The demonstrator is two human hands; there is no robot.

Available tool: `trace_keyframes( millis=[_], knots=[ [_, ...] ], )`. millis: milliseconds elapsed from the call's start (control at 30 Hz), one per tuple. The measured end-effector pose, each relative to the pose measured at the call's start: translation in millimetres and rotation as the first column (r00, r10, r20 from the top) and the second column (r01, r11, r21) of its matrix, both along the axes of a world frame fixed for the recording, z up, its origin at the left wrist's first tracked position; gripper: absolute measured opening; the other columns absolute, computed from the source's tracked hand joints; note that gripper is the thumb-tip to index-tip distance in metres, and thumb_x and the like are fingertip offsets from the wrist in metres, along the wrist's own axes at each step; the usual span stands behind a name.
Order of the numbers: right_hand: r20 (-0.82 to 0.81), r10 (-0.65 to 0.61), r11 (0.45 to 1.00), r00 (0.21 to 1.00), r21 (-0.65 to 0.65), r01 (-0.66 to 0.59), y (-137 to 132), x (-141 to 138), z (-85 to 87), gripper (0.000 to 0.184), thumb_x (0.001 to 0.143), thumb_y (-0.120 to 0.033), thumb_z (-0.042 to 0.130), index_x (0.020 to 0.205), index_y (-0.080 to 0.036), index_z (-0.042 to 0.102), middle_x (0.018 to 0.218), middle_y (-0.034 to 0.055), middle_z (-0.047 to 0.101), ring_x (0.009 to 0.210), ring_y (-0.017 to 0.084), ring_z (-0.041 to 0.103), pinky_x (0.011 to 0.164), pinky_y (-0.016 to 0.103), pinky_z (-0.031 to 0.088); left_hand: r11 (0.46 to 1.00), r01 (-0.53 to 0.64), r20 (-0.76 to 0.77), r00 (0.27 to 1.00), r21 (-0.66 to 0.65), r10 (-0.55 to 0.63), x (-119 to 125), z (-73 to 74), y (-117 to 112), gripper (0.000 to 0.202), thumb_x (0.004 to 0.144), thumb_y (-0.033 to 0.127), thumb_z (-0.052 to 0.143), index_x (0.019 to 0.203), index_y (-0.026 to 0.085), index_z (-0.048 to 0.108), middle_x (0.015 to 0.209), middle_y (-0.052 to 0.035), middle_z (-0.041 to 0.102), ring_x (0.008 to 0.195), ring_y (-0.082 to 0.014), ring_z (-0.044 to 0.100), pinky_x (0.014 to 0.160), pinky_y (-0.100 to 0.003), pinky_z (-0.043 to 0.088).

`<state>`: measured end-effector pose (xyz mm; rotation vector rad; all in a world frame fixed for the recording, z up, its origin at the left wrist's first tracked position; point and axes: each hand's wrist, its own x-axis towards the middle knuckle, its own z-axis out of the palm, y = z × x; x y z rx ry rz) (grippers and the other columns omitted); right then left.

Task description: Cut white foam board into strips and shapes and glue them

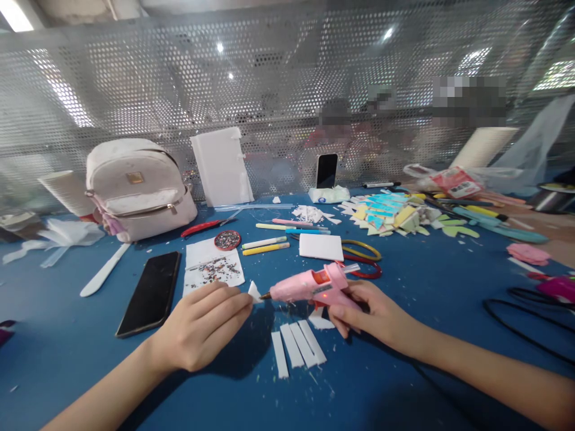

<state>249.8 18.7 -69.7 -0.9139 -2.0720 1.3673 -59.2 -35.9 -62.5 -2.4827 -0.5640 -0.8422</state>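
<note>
My right hand (371,312) is closed around the grip of a pink hot glue gun (309,285), whose nozzle points left. My left hand (202,323) pinches a small white foam piece (254,291) at its fingertips, right at the gun's tip. Both hands hover just above the blue table (90,359). Below them several white foam strips (297,347) lie side by side on the table. A black cord runs off to the right from near my right arm.
A black phone (150,292) lies left of my left hand, beside a white sheet with glitter (212,267). Behind are a beige backpack (137,188), red scissors (202,227), coloured sticks (269,242), a white foam square (320,246), hoops, a propped phone (326,170) and a pile of coloured foam cutouts (386,215). People sit beyond the mesh screen.
</note>
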Motion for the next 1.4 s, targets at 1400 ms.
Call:
trace_keyframes(
  millis=[1400],
  knots=[
    [-0.011,-0.002,1.000,1.000,0.013,0.002,2.1,-1.8,-2.5,0.047,0.091,-0.057,0.059,0.063,-0.019,0.060,0.056,0.0009,0.061,0.052,0.014,0.051,0.058,0.026,0.044,1.000,-0.004,0.028,1.000,-0.028,0.005,1.1,1.6,-1.1,0.024,0.099,0.005,0.045,0.098,0.003,0.068,0.097,-0.0172,0.074,0.087,-0.0245,0.069,0.073,-0.038,0.058]
  ],
)
